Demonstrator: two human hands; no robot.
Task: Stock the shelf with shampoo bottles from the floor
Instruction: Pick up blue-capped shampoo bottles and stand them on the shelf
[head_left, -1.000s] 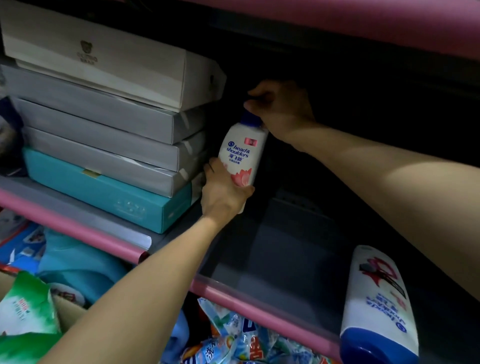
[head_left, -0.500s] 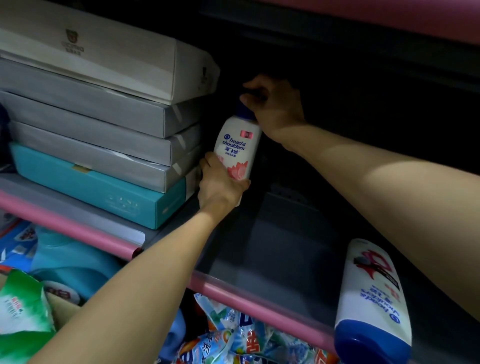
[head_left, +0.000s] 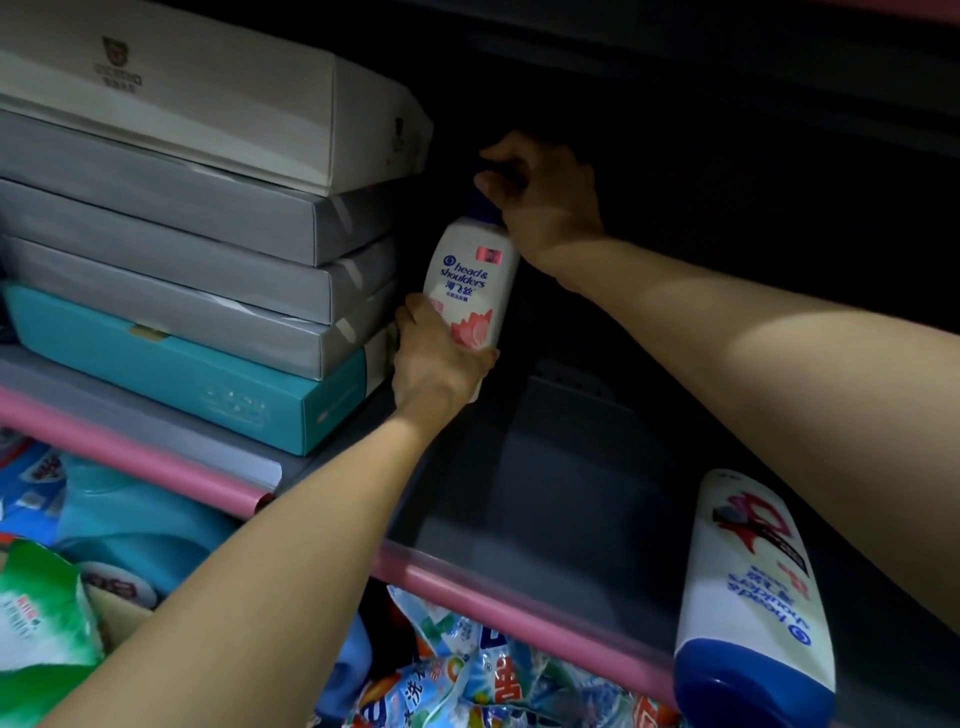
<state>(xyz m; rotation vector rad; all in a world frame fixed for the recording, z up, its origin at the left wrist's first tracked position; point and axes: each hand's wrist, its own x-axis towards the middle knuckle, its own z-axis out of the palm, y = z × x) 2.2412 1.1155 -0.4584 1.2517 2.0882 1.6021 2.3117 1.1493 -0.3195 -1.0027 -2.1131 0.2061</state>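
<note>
A white shampoo bottle (head_left: 470, 283) with a blue cap and a pink flower stands upright deep on the dark grey shelf (head_left: 571, 499), right beside the box stack. My left hand (head_left: 436, 364) grips its base from the front. My right hand (head_left: 540, 202) is closed around its blue cap at the top. A second white shampoo bottle (head_left: 753, 587) lies on its side at the shelf's front right, blue cap toward me, under my right forearm.
A stack of flat boxes (head_left: 208, 234), grey, white and teal at the bottom, fills the shelf's left part. The shelf has a pink front rail (head_left: 493, 608). Below it lie detergent bags (head_left: 467, 680), a green pack (head_left: 36, 623) and a blue jug (head_left: 140, 525).
The bottle has gone slightly deeper and more upright against the boxes, both hands staying on it. The view has shifted a little; the lying bottle has not moved.
</note>
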